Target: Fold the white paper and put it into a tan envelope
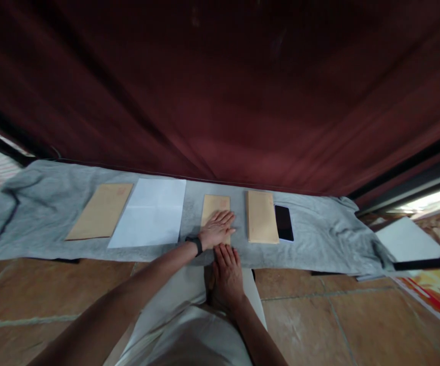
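Note:
A single brown paper envelope [215,202] lies on the grey cloth in front of me. My left hand [216,229], with a dark band on its wrist, rests flat across the envelope's middle, fingers stretched to the right. Just below, my right hand [228,269] lies palm down at the envelope's near end, its fingers extended and their tips touching or very close to it. Neither hand grips anything. To the right sits a stack of brown envelopes [262,217]. On the left are white paper sheets [149,213] with a fold line across them.
Further left lies another brown envelope or pile [100,211]. A dark-screened phone [284,222] is beside the right stack. The grey cloth [319,229] covers a narrow surface, with a dark red curtain [220,101] behind it. A white box-like object [408,241] stands at far right.

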`<state>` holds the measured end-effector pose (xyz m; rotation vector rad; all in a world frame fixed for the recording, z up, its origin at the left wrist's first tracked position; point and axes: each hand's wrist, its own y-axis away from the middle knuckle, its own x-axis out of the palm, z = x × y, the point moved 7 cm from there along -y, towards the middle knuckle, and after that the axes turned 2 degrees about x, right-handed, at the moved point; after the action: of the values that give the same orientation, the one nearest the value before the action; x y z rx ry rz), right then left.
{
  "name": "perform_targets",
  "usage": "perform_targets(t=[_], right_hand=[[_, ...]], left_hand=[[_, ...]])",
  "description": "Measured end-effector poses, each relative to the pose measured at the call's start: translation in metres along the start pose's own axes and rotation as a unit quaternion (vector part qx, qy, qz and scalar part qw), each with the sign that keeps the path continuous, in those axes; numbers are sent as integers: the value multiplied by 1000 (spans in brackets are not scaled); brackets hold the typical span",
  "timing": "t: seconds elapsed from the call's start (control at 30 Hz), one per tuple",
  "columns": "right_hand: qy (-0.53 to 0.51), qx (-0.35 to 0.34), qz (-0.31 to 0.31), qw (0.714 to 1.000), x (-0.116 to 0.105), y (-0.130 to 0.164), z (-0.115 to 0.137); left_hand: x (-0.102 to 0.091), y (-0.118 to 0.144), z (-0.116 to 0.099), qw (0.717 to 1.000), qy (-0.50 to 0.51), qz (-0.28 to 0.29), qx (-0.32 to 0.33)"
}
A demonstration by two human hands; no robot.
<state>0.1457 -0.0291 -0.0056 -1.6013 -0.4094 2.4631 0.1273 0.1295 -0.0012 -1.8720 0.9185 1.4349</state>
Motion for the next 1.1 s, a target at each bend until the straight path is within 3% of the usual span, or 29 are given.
perform_targets(t=[0.2, 0.33, 0.43, 0.57, 0.73, 0.83, 1.1], right_hand=[[-7, 5, 11, 1000, 1, -1, -1], [-11, 6, 8, 1000, 2, -1, -2], [-18, 7, -1, 1000, 1, -1, -2], [-19, -4, 5, 1000, 2, 0, -2], [-2, -19, 15, 1000, 2, 1, -2], [6, -11, 10, 1000, 1, 1, -1], [25, -3, 3, 1000, -6, 6, -4]], left_hand=[[-9, -35, 30, 999, -20, 0, -32], [-17, -36, 34, 999, -19, -5, -43], [-16, -5, 11, 1000, -8, -18, 9], [-6, 72, -21, 998, -7, -55, 42], [2, 149, -26, 995, -43, -93, 19], [3, 163, -24, 994, -55, -94, -1], [-1, 159, -38, 988, -50, -94, -109]])
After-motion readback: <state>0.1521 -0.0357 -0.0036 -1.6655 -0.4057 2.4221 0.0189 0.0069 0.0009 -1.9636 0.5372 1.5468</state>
